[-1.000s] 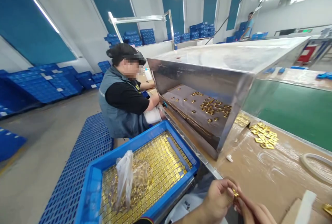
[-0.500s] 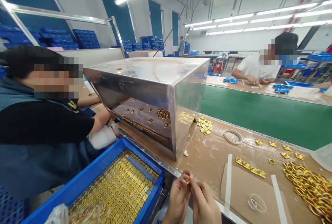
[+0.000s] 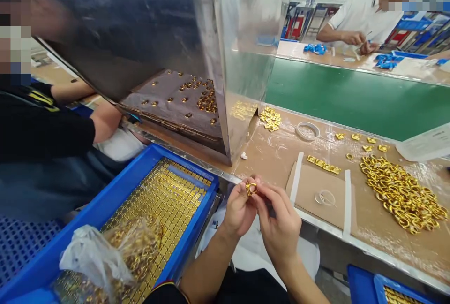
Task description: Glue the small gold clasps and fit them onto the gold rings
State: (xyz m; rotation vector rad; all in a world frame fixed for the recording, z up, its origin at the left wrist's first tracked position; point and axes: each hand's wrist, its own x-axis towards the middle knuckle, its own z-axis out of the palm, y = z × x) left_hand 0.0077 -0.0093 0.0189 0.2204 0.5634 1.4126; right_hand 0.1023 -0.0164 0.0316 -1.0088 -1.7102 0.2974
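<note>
Just off the table's front edge, a small gold ring-shaped piece (image 3: 251, 188) is pinched between both hands. My left hand (image 3: 240, 210) closes its thumb and fingers on the piece's left side. My right hand (image 3: 280, 217) touches its right side with closed fingertips. To the right, a row of square gold pieces (image 3: 323, 164) lies above a cardboard pad (image 3: 316, 189) with white strips. A large heap of gold rings (image 3: 402, 193) sits further right. Another cluster of gold pieces (image 3: 270, 118) is beside the metal box.
A metal box (image 3: 225, 64) with gold pieces inside stands on the table (image 3: 270, 154). At left, a blue tray (image 3: 79, 217) holds rows of gold pieces and a plastic bag (image 3: 94, 257). A green belt (image 3: 326, 83) runs behind. People sit left and across.
The view has tilted down, showing more of my forearms, the blue tray and the ring heap. The gold piece now shows more clearly between my fingers. The person across has shifted their hands.
</note>
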